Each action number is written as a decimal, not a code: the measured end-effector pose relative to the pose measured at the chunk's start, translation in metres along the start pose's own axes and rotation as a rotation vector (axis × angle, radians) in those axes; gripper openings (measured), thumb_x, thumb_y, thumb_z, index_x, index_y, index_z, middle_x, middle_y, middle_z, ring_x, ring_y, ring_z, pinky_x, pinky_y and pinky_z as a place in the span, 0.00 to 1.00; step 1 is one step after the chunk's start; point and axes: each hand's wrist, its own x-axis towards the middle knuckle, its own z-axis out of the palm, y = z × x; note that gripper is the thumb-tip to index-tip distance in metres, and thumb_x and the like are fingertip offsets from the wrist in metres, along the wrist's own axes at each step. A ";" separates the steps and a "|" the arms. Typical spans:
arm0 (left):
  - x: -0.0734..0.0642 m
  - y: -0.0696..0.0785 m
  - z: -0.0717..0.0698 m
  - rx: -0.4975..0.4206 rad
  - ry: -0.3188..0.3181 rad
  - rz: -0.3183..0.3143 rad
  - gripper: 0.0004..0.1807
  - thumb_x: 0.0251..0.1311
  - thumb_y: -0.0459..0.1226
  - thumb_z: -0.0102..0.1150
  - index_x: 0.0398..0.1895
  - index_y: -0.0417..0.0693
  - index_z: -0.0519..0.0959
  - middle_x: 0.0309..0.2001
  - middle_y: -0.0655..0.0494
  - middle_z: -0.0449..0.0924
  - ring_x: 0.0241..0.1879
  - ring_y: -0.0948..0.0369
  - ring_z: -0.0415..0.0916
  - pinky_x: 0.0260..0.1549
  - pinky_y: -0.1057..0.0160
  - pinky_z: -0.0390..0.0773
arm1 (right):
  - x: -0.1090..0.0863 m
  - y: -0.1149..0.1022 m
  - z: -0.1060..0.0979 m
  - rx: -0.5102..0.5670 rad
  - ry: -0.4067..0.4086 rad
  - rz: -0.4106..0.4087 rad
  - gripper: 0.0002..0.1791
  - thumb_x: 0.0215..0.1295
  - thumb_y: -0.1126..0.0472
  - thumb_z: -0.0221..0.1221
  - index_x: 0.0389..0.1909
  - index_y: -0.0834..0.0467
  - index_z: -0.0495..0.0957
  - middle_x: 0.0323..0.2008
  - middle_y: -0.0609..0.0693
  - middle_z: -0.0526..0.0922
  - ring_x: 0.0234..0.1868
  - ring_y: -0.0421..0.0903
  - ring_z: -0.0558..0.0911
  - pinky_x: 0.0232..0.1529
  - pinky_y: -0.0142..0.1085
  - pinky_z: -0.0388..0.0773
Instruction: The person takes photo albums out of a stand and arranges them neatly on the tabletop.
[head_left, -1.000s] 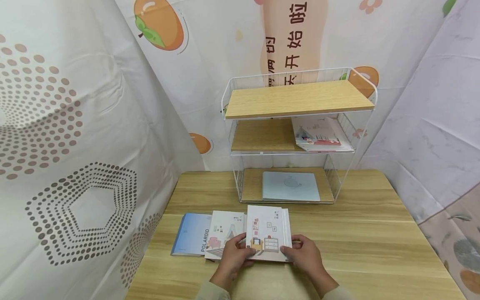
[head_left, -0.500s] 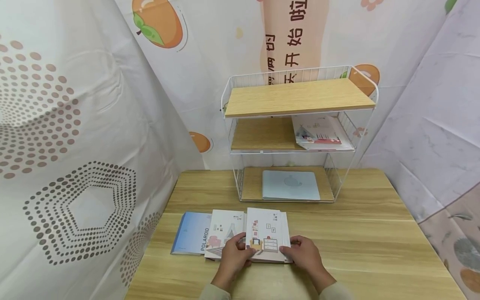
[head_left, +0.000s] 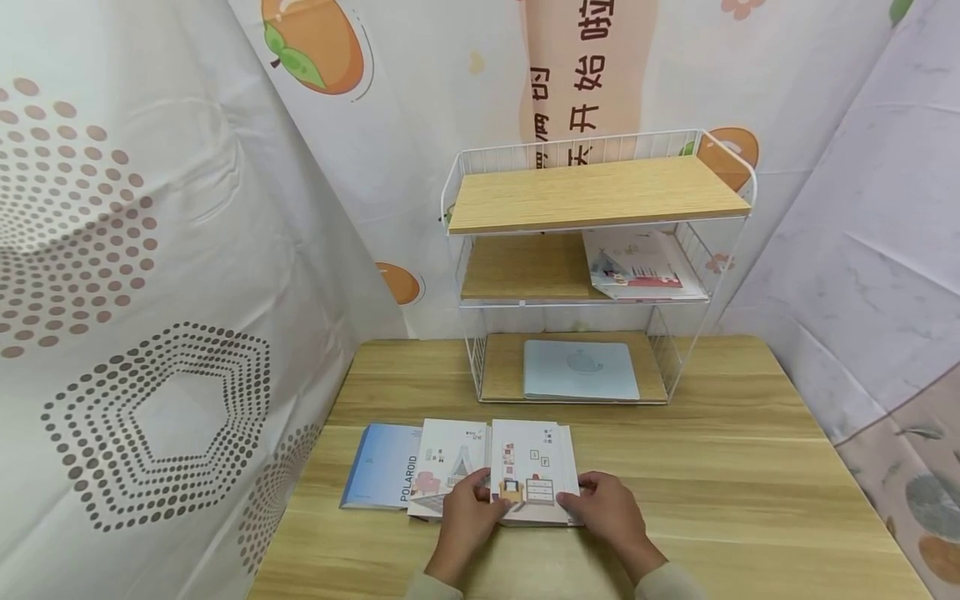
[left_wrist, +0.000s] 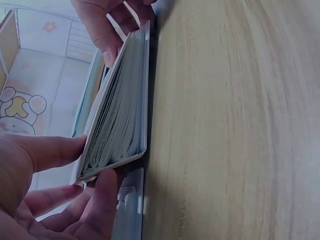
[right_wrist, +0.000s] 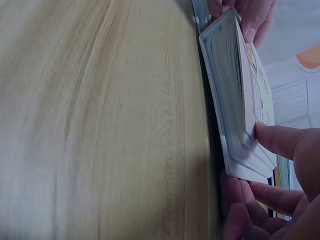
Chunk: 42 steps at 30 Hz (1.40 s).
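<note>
In the head view, a white photo album (head_left: pixel 528 467) with a drawn room on its cover lies between both hands. My left hand (head_left: pixel 467 518) grips its left edge, thumb on the cover and fingers underneath. The right hand (head_left: pixel 611 512) pinches the opposite edge in the same way. Thick pages (left_wrist: pixel 117 110) show along the near side in the left wrist view. Just left of it, a second white album (head_left: pixel 450 467) with a pink armchair on its cover lies partly over a blue POLAROID album (head_left: pixel 382 467).
A white wire rack with wooden shelves (head_left: pixel 600 193) stands at the back of the table (head_left: pixel 720 475). White illustrated books (head_left: pixel 641 265) lie on its middle shelf, a pale blue book (head_left: pixel 581 369) on the bottom one. Printed cloth (head_left: pixel 420 125) hangs behind.
The held album's far edge has come slightly nearer, and the album has shifted a little left towards the second white one. Both hands keep their grip.
</note>
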 end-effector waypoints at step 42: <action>-0.010 -0.015 0.007 -0.085 0.096 -0.007 0.31 0.48 0.32 0.77 0.60 0.41 0.81 0.32 0.55 0.83 0.30 0.64 0.82 0.27 0.71 0.82 | 0.000 0.011 0.015 -0.085 0.053 -0.023 0.34 0.51 0.40 0.76 0.52 0.58 0.84 0.28 0.45 0.78 0.27 0.43 0.73 0.25 0.36 0.65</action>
